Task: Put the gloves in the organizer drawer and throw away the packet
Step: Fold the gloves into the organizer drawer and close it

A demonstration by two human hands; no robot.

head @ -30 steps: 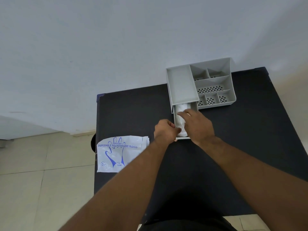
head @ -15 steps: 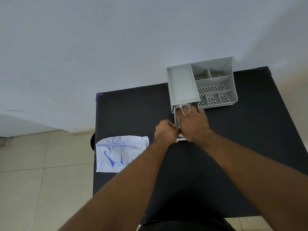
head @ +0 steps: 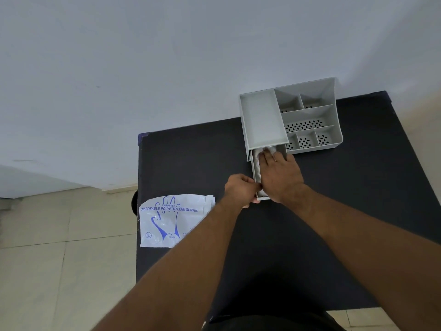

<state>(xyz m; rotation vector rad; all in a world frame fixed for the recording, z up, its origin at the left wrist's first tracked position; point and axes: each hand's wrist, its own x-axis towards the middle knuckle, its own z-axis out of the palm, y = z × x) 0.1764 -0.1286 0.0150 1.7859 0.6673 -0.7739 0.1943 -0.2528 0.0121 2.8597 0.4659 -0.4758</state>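
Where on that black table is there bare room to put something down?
Bare patches: right of the right hand below the organizer, and between the packet and the table's far edge. Crowded around the open drawer, where the left hand also sits.

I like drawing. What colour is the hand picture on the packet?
Blue, on the white packet, in the head view.
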